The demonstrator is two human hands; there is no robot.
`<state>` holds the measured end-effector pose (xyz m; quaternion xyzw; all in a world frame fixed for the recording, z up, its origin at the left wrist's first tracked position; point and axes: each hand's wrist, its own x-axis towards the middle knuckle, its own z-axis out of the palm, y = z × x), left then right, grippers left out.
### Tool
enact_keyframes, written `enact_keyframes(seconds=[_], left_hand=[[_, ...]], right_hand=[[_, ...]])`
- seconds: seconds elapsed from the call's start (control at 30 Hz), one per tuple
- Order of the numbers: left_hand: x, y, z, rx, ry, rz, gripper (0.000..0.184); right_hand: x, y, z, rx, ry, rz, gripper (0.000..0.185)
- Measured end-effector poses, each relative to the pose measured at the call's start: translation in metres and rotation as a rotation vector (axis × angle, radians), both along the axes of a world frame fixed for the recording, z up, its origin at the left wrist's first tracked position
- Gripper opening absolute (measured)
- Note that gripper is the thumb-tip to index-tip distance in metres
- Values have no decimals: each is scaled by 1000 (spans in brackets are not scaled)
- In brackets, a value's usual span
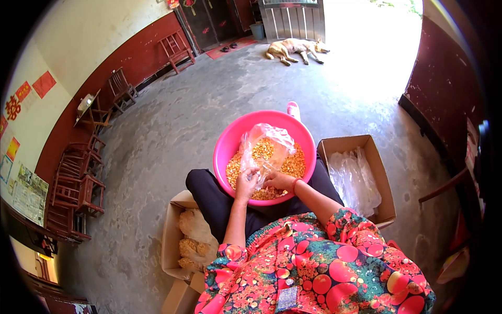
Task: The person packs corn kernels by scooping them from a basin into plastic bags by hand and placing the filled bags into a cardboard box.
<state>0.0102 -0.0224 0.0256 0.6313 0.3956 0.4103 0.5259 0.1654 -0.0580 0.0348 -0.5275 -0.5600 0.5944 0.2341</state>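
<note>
One bag (282,137) lies on corn (294,164) in the tub (224,149), stretching away from our left hand (246,184), whose grip pinches its near edge; how our right hand (281,181), alongside, grips, we cannot tell.

Crumpled clear bag (283,137) over corn (296,164)

Wearing a blouse (334,261) splashed with red and pink discs over dark green, its sleeves (351,224) ending near the elbows; also sporting a silvery, glittering patch (287,298), dark trousers (206,196) and a thin red bracelet (296,184).
</note>
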Motion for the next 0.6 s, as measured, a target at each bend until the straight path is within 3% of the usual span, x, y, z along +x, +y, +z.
enact_keyframes(seconds=[0.1,0.53,0.6], left_hand=[[0,0,0,-24,-24,-13,20],[-1,3,-7,21,20,3,20],[-1,3,-6,11,17,3,20]], right_hand=[[0,3,-6,-34,138,-52,17],[3,2,-3,-80,114,-2,17],[0,-3,6,-169,206,-36,19]])
